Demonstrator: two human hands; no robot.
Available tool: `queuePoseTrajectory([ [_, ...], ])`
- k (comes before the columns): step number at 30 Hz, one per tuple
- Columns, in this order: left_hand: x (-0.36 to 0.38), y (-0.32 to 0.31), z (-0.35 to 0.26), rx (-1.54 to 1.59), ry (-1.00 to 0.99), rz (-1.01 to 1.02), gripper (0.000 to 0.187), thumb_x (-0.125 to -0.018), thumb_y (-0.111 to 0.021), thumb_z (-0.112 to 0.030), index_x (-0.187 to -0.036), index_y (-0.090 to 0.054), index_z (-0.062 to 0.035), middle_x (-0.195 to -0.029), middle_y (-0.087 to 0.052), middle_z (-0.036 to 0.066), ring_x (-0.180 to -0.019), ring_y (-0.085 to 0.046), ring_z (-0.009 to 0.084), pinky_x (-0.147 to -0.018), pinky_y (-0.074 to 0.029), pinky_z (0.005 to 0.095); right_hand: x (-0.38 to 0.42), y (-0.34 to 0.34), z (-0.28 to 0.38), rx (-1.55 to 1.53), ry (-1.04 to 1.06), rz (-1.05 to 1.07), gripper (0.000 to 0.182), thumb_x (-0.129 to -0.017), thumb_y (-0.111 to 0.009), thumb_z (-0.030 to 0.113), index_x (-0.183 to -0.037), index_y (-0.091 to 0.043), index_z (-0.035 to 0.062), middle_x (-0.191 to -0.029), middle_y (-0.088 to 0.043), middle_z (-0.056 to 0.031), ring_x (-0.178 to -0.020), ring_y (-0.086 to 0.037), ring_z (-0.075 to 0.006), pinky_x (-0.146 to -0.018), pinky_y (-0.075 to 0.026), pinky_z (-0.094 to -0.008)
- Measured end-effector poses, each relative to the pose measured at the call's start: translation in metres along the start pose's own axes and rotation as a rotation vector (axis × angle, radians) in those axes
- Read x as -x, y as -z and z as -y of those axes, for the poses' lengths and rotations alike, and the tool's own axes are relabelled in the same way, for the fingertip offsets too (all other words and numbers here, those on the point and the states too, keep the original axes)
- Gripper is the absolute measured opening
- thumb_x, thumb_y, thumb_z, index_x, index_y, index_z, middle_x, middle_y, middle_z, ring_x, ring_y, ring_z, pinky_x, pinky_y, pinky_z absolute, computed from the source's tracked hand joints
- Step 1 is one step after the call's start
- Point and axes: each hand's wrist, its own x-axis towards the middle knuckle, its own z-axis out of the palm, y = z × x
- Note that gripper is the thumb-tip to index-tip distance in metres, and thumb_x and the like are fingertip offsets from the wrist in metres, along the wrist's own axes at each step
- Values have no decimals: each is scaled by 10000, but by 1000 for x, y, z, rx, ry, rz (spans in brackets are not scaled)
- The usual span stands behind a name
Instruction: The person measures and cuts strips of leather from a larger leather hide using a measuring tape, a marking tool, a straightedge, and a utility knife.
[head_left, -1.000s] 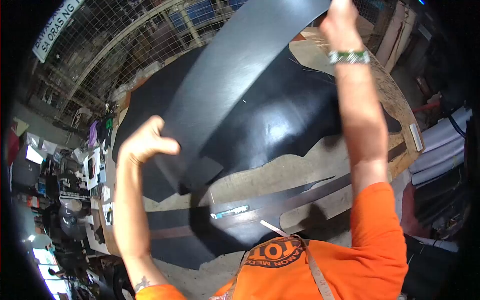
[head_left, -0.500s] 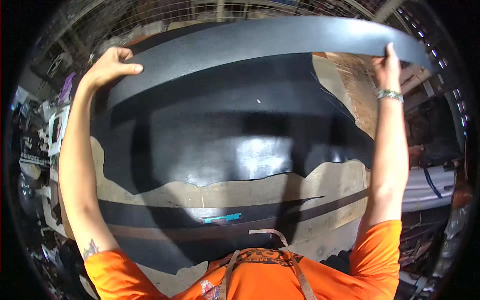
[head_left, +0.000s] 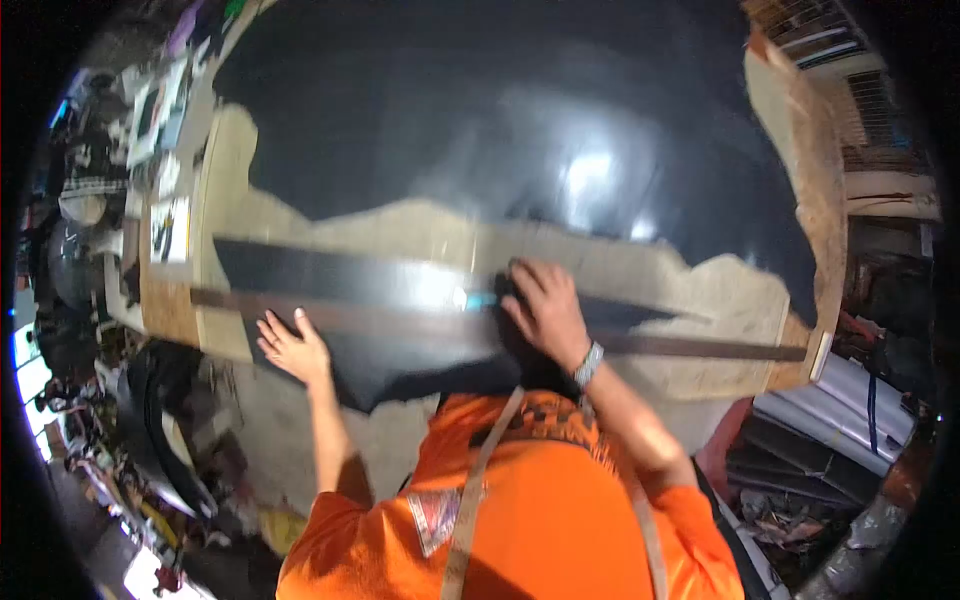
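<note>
Both hands have come down from the raised strip. The left hand (head_left: 293, 350) spreads its fingers flat at the long brown strip (head_left: 400, 321), over the narrow dark piece (head_left: 320, 272). The right hand (head_left: 548, 312) curls beside the blurred teal tool (head_left: 482, 299), partly hiding it; its grip is unclear. The large dark sheet (head_left: 450, 120) runs off the top.

- The head camera looks from above the orange shirt (head_left: 560, 530) at lower centre, forward and steeply down.
- It faces across the worktable (head_left: 400, 225), which spans the frame's middle.
- It sits within arm's reach of the left hand (head_left: 293, 352), left of centre, and the right hand (head_left: 548, 305), near centre.
</note>
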Motion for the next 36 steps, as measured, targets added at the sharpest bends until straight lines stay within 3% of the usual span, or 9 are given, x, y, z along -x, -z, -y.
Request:
queuePoseTrajectory([
  [12, 46, 21, 10, 21, 643, 95, 1058, -743, -617, -796, -1502, -377, -100, -1554, -238, 305, -1442, -246, 449, -1121, -280, 599, 18, -38, -5, 160, 260, -42, 223, -829, -636, 119, -1027, -592, 26, -1222, -581, -151, -1178, -517, -325, -1004, -410, -453],
  [13, 57, 39, 5, 81, 713, 74, 1177, -688, -601, -862, -1455, -403, 9, -1484, -360, 319, -1395, -336, 457, -1107, -316, 588, 20, -34, -11, 171, 294, -62, 192, -823, -609, 107, -1000, -588, 35, -1183, -590, -143, -1167, -519, -311, -997, -414, -441],
  [14, 56, 34, 26, 92, 781, 160, 1074, -740, -699, -741, -1339, -481, 123, -1356, -524, 300, -1295, -490, 414, -1057, -410, 547, 25, -21, -20, 164, 262, -10, 195, -802, -579, 80, -994, -586, 42, -1043, -622, -125, -1043, -583, -300, -904, -469, -424],
  [15, 66, 15, 58, 1093, 753, 269, 804, -820, -783, -507, -1219, -565, 156, -1244, -615, 271, -1166, -608, 338, -1007, -482, 473, 30, -3, -33, 258, 221, -68, 182, -801, -577, 73, -981, -585, 42, -992, -625, -124, -989, -596, -306, -863, -480, -428],
  [16, 76, 29, 51, 1286, 994, 276, 581, -848, -809, -323, -1187, -617, 108, -1250, -628, 223, -1111, -637, 277, -974, -514, 442, 40, 13, -48, 340, 186, -116, 169, -801, -575, 66, -968, -583, 42, -942, -627, -124, -936, -610, -311, -822, -492, -433],
  [24, 129, 41, 97, 1506, 810, 459, 499, -861, -793, -247, -1224, -597, 35, -1241, -632, 127, -1121, -604, 278, -955, -490, 427, 141, 161, -260, 495, -188, -221, 161, -891, -536, 48, -1033, -612, 48, -936, -657, -225, -886, -628, -432, -761, -494, -533],
  [26, 158, 68, 100, 1421, 839, 444, 327, -847, -804, -235, -1028, -619, -35, -1003, -650, 76, -881, -614, 215, -742, -482, 380, 168, 164, -295, 478, -325, -244, 214, -870, -591, 47, -1080, -617, 75, -946, -666, -230, -888, -634, -427, -768, -499, -537],
  [31, 249, 126, 145, 1420, 919, 412, 249, -816, -817, -153, -782, -572, -118, -717, -618, 56, -639, -593, 196, -622, -470, 383, 222, 130, -188, 365, -407, -430, 215, -942, -638, 222, -954, -612, 9, -799, -660, -208, -770, -625, -430, -697, -487, -493],
  [36, 306, 183, 215, 1445, 924, 187, 248, -755, -815, -126, -819, -576, -118, -913, -636, 35, -714, -616, 159, -657, -509, 340, 303, 35, 11, -694, -1048, 14, 520, -951, -621, 518, -649, -510, 109, -533, -496, 12, -436, -418, -86, -412, -330, -253],
])
